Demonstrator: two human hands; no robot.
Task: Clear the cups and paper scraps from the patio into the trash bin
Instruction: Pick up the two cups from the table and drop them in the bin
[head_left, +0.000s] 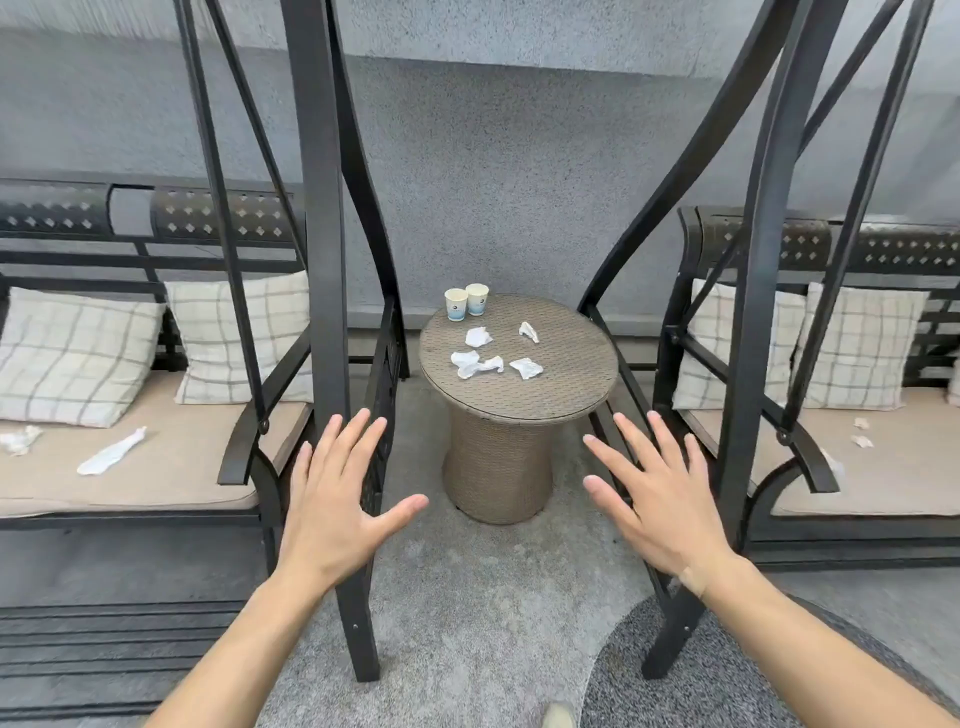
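Cups — blue marks, nothing legible

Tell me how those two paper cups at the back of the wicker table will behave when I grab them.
The two paper cups look thin-walled and small, so probably very light and easy to crush under a firm squeeze. They stand upright and touching near the wicker table edge, so nudging one may tip both. Whether they hold liquid cannot be told.
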